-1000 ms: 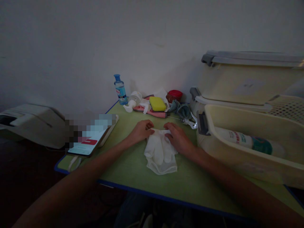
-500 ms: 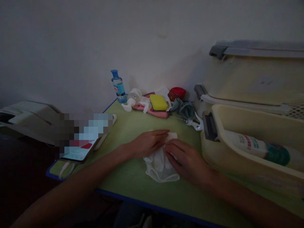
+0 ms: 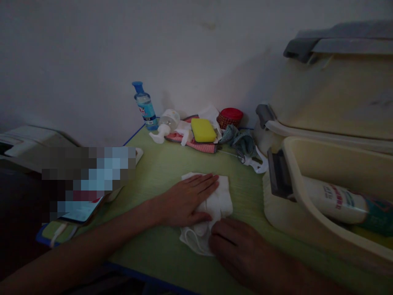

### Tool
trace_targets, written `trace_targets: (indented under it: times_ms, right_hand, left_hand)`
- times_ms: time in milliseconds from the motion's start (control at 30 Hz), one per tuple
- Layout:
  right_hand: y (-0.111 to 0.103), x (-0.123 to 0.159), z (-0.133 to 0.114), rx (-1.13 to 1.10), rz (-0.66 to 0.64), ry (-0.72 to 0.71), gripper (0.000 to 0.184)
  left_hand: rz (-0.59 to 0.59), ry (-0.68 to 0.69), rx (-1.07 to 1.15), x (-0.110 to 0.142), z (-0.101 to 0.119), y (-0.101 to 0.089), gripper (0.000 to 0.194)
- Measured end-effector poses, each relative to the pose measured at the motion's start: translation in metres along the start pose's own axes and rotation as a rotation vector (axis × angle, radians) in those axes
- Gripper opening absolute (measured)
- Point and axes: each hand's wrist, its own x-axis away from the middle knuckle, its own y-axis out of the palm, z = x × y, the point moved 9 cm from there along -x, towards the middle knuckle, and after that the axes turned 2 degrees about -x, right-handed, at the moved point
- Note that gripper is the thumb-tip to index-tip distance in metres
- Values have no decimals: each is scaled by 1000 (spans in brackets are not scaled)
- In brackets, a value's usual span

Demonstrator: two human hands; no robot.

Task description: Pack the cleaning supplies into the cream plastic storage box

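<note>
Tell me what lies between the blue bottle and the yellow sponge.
In the head view, a clear pump bottle, part of a pink cloth and an unclear white item lie between the blue bottle and the yellow sponge.

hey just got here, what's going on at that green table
A person is handling a thin white glove on the green table. The left hand lies palm down across it, and the right hand is curled at its near edge; its fingertips are hidden, so its grip is unclear. Behind the hands are a yellow sponge and a blue bottle, and an open bin stands at the right.
</note>
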Motion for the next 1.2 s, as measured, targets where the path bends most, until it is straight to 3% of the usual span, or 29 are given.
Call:
trace_targets:
  times_ms: [167,333,467,900,1000,1200]
  right_hand:
    - [2,3,-7,33,3,-58,16]
    - [17,0,-13,51,-184,-60,49]
    - [23,-3,-14,68,-291,-75,50]
    - [21,-2,-14,59,-262,-73,43]
    - [12,-2,-12,12,-181,-50,34]
    - [-37,10,19,-62,319,147,18]
  left_hand:
    - [5,0,15,-1,1,-1,73]
    - [29,0,6,0,0,-2,71]
    - [41,-1,3,1,-1,-2,70]
    - [36,-5,-15,1,1,-3,71]
    - [48,4,-7,1,0,-4,71]
    - [41,4,9,0,1,-4,72]
